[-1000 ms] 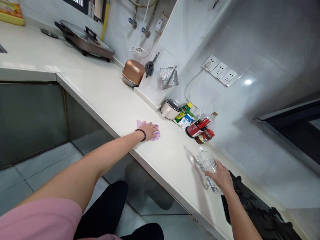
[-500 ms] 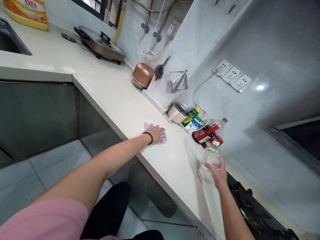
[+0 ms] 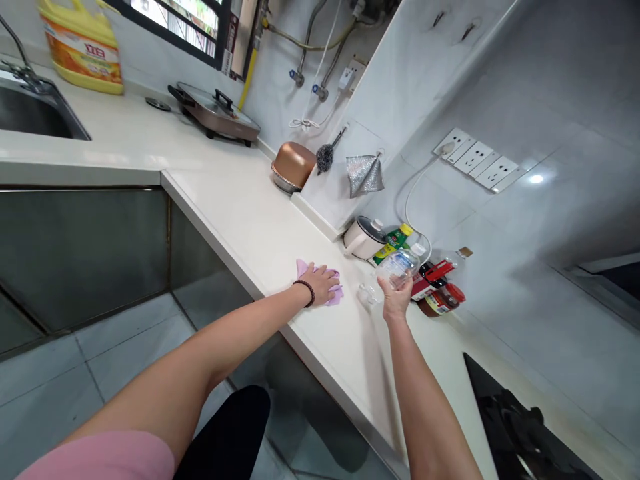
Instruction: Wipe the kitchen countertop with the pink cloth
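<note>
My left hand [image 3: 321,283], with a dark bead bracelet at the wrist, rests palm down on a pink cloth [image 3: 334,295] on the white counter. Its fingers are spread over the cloth, whose edges show around them. My right hand [image 3: 397,298] is closed around a clear plastic bottle [image 3: 399,265] with a white cap. The bottle is tilted and stands in front of the group of items by the wall. Behind it are a green bottle with a yellow cap [image 3: 395,241], a dark bottle with a red label [image 3: 423,287] and a red-lidded jar [image 3: 440,301].
A small cream pot [image 3: 363,239] stands beside the wall corner. Farther left are a copper-coloured pan [image 3: 295,165], an electric griddle [image 3: 215,113], a yellow jug [image 3: 83,50] and a sink [image 3: 35,113]. A black gas stove [image 3: 520,427] lies at lower right. A white cord [image 3: 409,200] hangs from the sockets.
My right hand has carried the clear bottle from near the stove leftward and back, toward the grouped items. My left hand stays on the cloth. The view has shifted slightly.
</note>
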The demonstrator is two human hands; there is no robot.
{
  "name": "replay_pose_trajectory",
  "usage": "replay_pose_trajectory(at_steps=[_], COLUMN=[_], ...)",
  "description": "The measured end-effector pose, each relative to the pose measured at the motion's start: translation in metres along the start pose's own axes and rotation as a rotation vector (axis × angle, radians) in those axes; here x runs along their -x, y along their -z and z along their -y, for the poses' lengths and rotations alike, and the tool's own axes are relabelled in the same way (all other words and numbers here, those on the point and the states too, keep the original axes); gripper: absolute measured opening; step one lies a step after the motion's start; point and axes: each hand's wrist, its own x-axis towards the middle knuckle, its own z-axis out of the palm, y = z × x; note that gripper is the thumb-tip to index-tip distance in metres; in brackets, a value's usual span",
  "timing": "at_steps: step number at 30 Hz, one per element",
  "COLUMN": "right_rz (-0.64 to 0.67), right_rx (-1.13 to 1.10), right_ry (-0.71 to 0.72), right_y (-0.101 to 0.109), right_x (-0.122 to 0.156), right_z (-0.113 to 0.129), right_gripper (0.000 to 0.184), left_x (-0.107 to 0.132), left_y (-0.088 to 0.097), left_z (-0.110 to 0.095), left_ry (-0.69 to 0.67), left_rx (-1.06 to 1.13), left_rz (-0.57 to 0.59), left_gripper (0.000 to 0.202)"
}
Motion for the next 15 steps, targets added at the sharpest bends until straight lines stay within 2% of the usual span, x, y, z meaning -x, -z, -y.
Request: replay_pose_trajectory(at_steps=[3, 6, 11, 15], right_rz=[-0.005, -0.017, -0.004, 0.073], right_rx=[-0.036, -0.061, -0.052, -0.012], right_ry=[-0.001, -0.013, -0.043, -0.106], right_y=[-0.024, -0.036, -0.042, -0.035], right_x=[-0.003, -0.001, 0.003, 0.007], right_z=[-0.007, -0.014, -0.024, -0.022], right_gripper=[0.112, 0.11, 0.111, 0.127], left_x=[0.001, 0.0, 0.0, 0.0], left_y=[0.0, 0.0, 0.0, 0.001], left_z=[0.0, 0.001, 0.003, 0.004], left_ry=[-0.005, -0.018, -0.011, -0.011], left_rx=[-0.007, -0.011, 0.0, 0.015], left_rz=[0.006, 0.015, 0.038, 0.061], left_gripper=[0.046, 0.046, 0.047, 0.048])
